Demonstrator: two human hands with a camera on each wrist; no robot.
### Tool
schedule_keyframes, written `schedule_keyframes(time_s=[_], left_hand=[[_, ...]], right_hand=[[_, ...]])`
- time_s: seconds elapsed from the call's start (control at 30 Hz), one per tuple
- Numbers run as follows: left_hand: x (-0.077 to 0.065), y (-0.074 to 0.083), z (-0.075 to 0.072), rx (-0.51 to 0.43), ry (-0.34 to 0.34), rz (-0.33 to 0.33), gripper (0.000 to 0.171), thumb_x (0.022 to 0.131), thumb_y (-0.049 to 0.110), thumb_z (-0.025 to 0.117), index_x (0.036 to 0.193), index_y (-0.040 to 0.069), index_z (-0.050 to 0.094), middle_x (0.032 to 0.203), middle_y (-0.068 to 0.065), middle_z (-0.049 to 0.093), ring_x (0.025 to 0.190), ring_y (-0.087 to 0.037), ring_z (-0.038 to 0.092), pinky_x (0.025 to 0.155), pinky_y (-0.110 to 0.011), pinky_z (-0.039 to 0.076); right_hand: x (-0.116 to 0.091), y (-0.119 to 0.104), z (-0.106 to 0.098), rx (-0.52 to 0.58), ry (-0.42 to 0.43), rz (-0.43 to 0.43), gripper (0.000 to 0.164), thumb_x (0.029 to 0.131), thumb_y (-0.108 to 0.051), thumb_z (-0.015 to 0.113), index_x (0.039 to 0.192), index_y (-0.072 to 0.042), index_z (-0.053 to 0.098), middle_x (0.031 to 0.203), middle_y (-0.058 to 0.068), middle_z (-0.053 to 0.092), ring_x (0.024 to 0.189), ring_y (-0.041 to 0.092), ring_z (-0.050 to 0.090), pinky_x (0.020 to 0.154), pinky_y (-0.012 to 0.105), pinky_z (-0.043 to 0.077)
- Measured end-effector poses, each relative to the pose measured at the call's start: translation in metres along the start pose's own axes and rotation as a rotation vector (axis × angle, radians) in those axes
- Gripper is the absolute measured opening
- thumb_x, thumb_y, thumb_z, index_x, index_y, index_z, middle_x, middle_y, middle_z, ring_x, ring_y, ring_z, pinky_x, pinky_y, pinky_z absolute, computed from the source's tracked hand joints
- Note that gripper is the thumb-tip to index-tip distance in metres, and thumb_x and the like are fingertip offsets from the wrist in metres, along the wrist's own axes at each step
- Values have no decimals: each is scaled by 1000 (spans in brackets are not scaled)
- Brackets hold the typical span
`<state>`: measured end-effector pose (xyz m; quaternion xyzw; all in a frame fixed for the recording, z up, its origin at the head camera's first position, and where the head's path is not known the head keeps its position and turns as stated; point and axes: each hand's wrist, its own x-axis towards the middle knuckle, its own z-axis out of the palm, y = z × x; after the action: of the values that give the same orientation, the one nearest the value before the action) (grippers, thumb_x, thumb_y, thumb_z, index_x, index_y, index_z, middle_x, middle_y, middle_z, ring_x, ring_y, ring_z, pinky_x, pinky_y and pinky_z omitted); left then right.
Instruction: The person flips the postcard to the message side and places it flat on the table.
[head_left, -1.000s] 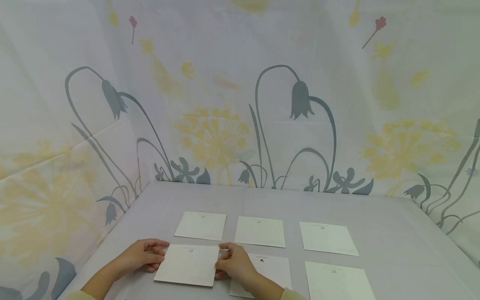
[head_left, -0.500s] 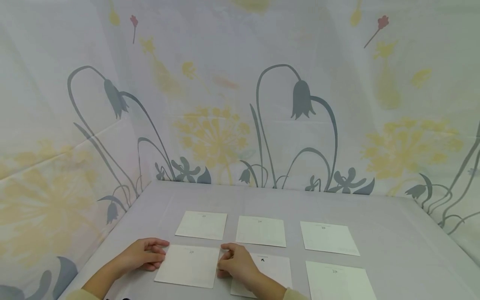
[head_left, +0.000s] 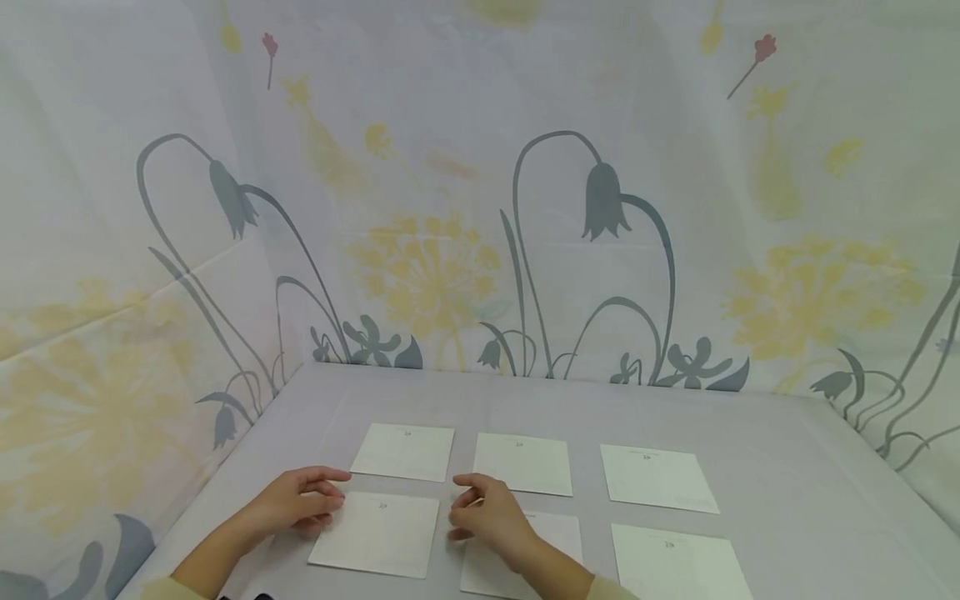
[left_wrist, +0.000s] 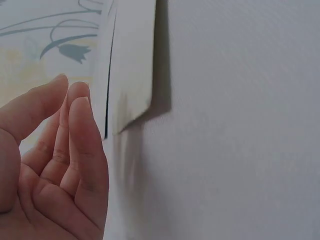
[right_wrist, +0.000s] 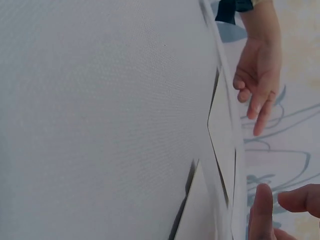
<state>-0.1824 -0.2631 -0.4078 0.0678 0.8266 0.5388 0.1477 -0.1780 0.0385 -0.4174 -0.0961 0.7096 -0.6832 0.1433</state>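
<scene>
A white rectangular card (head_left: 375,533) with a small dark mark near its far edge lies flat at the front left of the table. My left hand (head_left: 296,504) hovers at its left side, loosely bent. Past its right edge, my right hand (head_left: 491,517) hangs partly over a second white card (head_left: 551,542), hiding some of it. Neither hand holds anything. In the left wrist view, the left thumb and fingertips stand near each other, apart from the card edge (left_wrist: 135,60). The right wrist view shows the right fingers (right_wrist: 262,210) clear of the cards.
More white cards lie in two rows: back left (head_left: 405,452), back middle (head_left: 522,464), back right (head_left: 658,477) and front right (head_left: 678,562). They rest on a pale cloth-covered table (head_left: 540,400). A flower-printed curtain (head_left: 450,167) rises behind and along the sides.
Both hands have come off the front left card's edges and lifted slightly; the right hand has moved a little to the right. The card lies flat where it was.
</scene>
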Motion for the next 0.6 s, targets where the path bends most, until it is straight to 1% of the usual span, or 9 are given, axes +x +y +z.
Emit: schedule_keyframes(time_s=[0.13,0.3,0.6], left_hand=[[5,11,10,-16,-17,18,51,85,20,69,126,-7,50,90,-4,61,74,-20,62,60,-29,54],[14,23,23,-34,-55,48,53,85,22,69,126,-6,50,92,-5,61,76,-21,63,63,-33,55],[29,42,48,-51,-99,93,49,86,21,68,124,-4,53,92,-6,61,77,-23,64,65,-35,55]], right_hand=[[-4,-5,-8,1,5,-12,52,74,14,59,124,15,46,84,11,51,67,17,59,63,33,56],[-6,-5,-19,-1,4,-29,51,76,12,59,125,16,44,86,10,51,69,18,60,65,34,56],[-13,-9,-39,-7,26,-34,53,77,9,60,127,14,44,89,11,52,72,20,61,68,34,56]])
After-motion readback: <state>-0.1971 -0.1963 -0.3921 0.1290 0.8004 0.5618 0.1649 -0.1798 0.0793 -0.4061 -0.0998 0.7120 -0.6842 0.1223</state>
